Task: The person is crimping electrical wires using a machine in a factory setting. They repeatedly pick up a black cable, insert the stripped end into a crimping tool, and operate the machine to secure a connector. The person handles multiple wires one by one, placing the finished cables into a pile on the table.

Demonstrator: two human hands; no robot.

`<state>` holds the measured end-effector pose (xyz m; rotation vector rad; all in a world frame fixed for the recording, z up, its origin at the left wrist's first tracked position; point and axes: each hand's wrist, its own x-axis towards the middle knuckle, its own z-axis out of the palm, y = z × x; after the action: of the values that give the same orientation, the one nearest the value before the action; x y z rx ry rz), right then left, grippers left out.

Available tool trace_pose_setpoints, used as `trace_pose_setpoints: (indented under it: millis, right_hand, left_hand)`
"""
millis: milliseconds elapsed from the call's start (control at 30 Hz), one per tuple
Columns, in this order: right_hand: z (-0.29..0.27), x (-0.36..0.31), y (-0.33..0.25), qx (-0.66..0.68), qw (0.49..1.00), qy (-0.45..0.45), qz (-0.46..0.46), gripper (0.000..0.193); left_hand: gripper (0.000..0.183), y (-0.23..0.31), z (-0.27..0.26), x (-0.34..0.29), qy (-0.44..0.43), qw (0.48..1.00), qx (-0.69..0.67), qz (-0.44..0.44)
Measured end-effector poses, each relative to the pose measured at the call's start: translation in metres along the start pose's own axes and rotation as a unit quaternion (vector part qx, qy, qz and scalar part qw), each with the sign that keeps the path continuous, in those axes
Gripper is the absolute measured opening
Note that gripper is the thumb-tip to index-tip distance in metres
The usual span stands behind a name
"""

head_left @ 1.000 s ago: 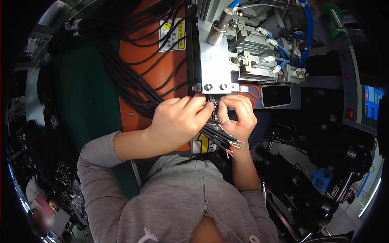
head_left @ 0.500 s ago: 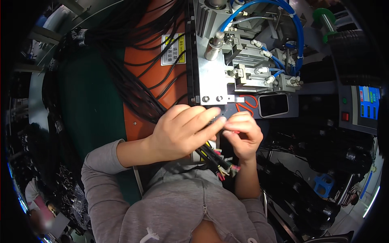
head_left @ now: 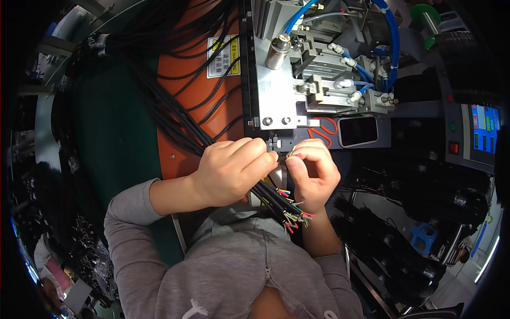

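Note:
My left hand (head_left: 231, 170) is closed, its thumb and forefinger pinching a black cable just short of its end. Opposite it, my right hand (head_left: 316, 173) pinches the thin coloured wires (head_left: 291, 152) that fan out of that end. The two sets of fingertips almost meet, in front of the machine's metal plate (head_left: 276, 101). Below my left hand, a bundle of black cables (head_left: 273, 201) slants down to the right over my lap. Red, green, yellow and white wire ends (head_left: 296, 219) stick out of it. My left palm hides part of the bundle.
A pneumatic machine (head_left: 326, 66) with blue hoses stands ahead. Orange-handled scissors (head_left: 323, 133) and a phone (head_left: 358, 131) lie right of its plate. Many black cables (head_left: 175, 109) cross the orange surface (head_left: 202, 101) at left. A control screen (head_left: 482, 135) stands far right.
My left fingers, stretched out before, have curled in. My right hand has shifted slightly left, and the wires between my fingertips now show spread out. The view has shifted a little.

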<state>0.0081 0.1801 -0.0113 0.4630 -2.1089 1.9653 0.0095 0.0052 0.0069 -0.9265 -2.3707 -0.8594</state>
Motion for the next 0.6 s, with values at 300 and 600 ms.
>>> trace_pose_setpoints:
  millis: [300,600]
  right_hand:
    - [0.006,0.006,-0.002,-0.239,0.95,0.043,-0.195,0.022]
    - [-0.025,0.02,-0.012,-0.103,0.964,-0.175,0.172,0.01]
  left_hand:
    - [0.016,0.003,-0.007,0.004,-0.076,0.996,0.007,-0.04]
    - [0.015,-0.001,0.0,-0.001,-0.095,0.99,0.095,0.027]
